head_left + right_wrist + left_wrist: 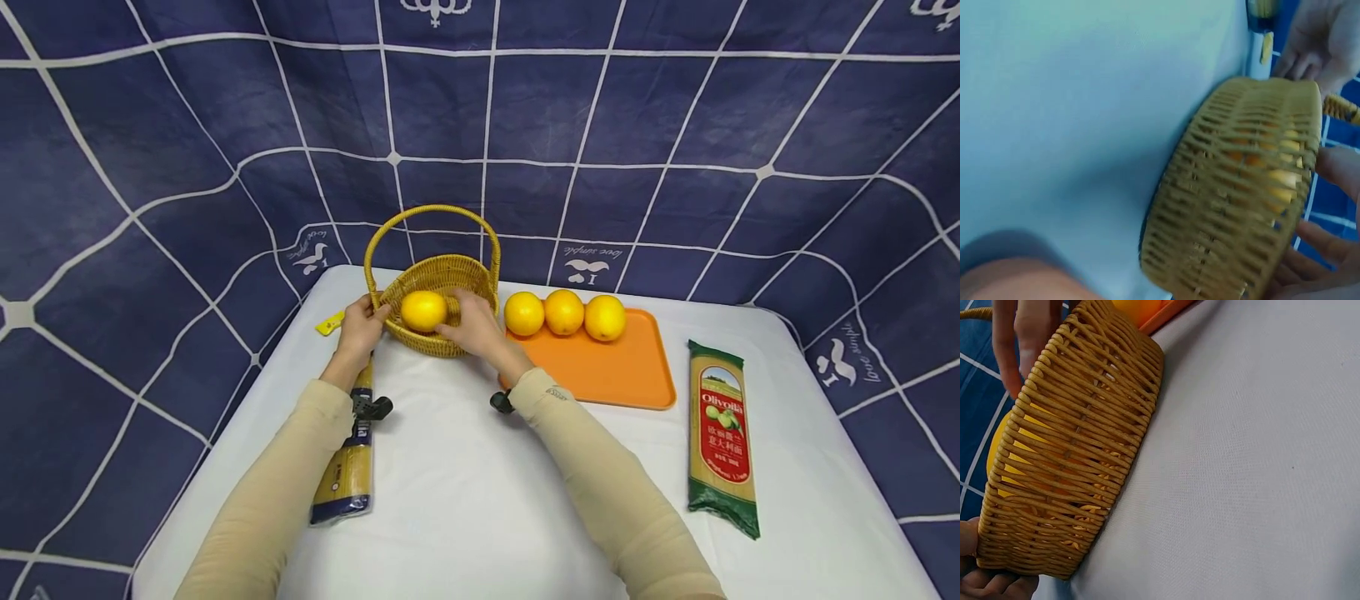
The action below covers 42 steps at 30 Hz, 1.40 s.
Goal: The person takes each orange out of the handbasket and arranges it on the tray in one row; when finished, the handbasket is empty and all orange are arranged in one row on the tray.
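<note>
A wicker basket (pixel 438 343) with a tall arched handle stands at the back left of the table. My left hand (pixel 362 329) grips its left rim, thumb over the edge and fingers on the outside. Inside lies an orange (pixel 423 311), partly visible through the weave in both wrist views. My right hand (pixel 474 323) reaches over the basket's right front rim, its thumb close to the orange's right side, with a gap between thumb and fingers. In the left wrist view, the right fingers (pixel 1007 344) hang loosely beyond the rim, above the orange.
An orange tray (pixel 592 371) right of the basket bears three oranges (pixel 564 312) along its back edge. A green-ended spaghetti packet (pixel 724 437) lies at the right. Another pasta packet (pixel 352 475) lies under the left forearm, near a small flat yellow thing (pixel 330 323).
</note>
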### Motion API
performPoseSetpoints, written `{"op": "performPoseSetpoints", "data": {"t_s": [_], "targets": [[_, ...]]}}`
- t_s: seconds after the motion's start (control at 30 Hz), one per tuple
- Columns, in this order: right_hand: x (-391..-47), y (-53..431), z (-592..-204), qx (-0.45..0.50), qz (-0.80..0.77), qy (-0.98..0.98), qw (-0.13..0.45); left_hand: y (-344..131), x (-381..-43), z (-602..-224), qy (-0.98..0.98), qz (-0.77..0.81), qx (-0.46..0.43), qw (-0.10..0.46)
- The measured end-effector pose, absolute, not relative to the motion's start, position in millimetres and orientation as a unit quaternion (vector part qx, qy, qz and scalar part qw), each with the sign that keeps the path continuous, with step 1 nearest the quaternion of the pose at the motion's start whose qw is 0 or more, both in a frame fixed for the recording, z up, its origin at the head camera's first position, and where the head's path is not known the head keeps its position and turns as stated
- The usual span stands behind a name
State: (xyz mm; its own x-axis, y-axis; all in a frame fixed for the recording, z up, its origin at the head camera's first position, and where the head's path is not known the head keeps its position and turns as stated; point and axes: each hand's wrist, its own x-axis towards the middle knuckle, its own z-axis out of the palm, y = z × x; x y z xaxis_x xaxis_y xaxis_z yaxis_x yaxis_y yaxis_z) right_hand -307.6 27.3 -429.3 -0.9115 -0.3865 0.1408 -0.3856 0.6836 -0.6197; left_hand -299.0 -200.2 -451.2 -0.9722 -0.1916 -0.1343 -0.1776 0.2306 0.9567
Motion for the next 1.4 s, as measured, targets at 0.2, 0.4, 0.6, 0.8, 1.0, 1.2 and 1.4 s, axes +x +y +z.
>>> {"op": "performPoseSetpoints", "data": {"t_s": [0.2, 0.4, 0.6, 0.8, 1.0, 1.2, 1.4], "targets": [[-314, 5, -422, -0.225, -0.319, 0.921, 0.01, -203, -301, -451, -0.79, -0.602, 0.12, 0.005], [-320, -10, -424, -0.271, -0.298, 0.915, 0.03, -201, -300, -450, -0.788, -0.603, 0.122, -0.002], [-320, -14, -424, -0.276, -0.284, 0.918, 0.032, -200, -302, -449, -0.785, -0.607, 0.12, 0.003], [-323, -9, -433, -0.225, -0.303, 0.926, 0.023, -201, -302, -452, -0.782, -0.612, 0.12, 0.002], [-324, -4, -436, -0.2, -0.323, 0.925, 0.012, -201, -301, -454, -0.781, -0.612, 0.121, 0.008], [-320, 7, -433, -0.188, -0.326, 0.926, -0.002, -196, -301, -455, -0.782, -0.613, 0.117, 0.007], [-313, 17, -427, -0.19, -0.357, 0.913, -0.05, -200, -300, -454, -0.781, -0.613, 0.119, 0.007]]}}
